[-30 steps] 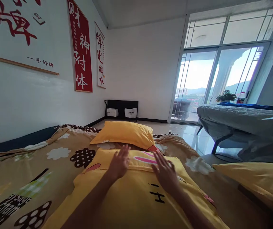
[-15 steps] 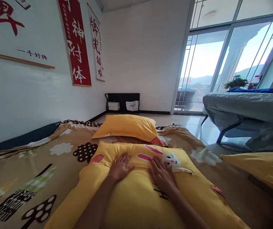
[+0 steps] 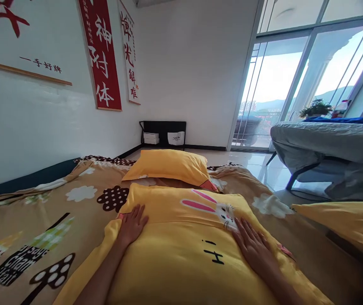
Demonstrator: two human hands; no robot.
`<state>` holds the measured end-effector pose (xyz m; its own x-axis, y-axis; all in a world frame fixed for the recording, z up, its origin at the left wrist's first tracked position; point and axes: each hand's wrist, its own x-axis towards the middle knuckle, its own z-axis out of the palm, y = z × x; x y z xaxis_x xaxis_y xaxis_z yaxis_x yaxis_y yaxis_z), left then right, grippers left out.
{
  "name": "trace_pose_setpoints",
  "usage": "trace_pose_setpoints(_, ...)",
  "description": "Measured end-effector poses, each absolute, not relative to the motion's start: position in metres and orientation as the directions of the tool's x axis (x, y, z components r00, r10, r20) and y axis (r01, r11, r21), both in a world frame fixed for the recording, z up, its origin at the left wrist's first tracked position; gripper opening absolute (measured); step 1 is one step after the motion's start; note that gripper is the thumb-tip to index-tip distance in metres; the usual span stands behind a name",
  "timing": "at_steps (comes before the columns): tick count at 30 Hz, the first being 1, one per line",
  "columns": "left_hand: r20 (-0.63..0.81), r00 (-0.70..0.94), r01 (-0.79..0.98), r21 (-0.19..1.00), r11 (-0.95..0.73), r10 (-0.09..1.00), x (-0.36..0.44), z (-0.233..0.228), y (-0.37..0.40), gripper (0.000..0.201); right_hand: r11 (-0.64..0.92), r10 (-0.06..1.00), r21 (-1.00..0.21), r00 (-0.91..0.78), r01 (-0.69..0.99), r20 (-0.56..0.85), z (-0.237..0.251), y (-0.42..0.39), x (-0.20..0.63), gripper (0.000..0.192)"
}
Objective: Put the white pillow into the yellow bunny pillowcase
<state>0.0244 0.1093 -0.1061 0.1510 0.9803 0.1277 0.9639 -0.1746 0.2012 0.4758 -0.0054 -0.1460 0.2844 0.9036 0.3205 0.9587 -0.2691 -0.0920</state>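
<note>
A yellow pillow with a white rabbit print and the word "Hi" lies flat in front of me on the bed. My left hand rests on its left side, fingers stretched out and palm down. On the right side my right hand lies flat beside the rabbit's face, its fingers also extended. Neither hand grasps anything. Just beyond is a second yellow pillow.
A brown patterned bedspread covers the bed. Another yellow pillow or cloth sits at the right. Farther off stand a covered table and a low black shelf. Scrolls hang on the left wall.
My hands have moved apart across the pillow, the left one leftward and the right one rightward. The "Hi" print and the rabbit's ears are now uncovered.
</note>
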Motion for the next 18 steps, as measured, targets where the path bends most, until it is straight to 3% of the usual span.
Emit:
trace_pose_setpoints(4, 0.135, 0.106, 0.97, 0.203, -0.132, 0.985, 0.007, -0.114, 0.11, 0.063, -0.185, 0.899, 0.018, 0.162, 0.983, 0.406, -0.179, -0.022, 0.518, 0.07)
trace_pose_setpoints(8, 0.126, 0.059, 0.973, 0.214, -0.085, 0.99, -0.017, -0.122, 0.111, 0.061, -0.19, 0.893, 0.044, 0.154, 0.981, 0.423, -0.203, -0.04, 0.553, 0.069)
trace_pose_setpoints(15, 0.118, 0.024, 0.977, 0.209, -0.049, 0.993, -0.085, -0.145, 0.103, 0.063, -0.233, 0.912, -0.007, 0.221, 0.972, 0.346, -0.205, -0.064, 0.576, 0.067)
trace_pose_setpoints(18, 0.124, 0.025, 0.987, 0.156, -0.045, 0.992, -0.105, -0.15, 0.092, 0.06, -0.273, 0.858, -0.074, 0.277, 0.959, 0.433, -0.199, -0.077, 0.567, 0.068)
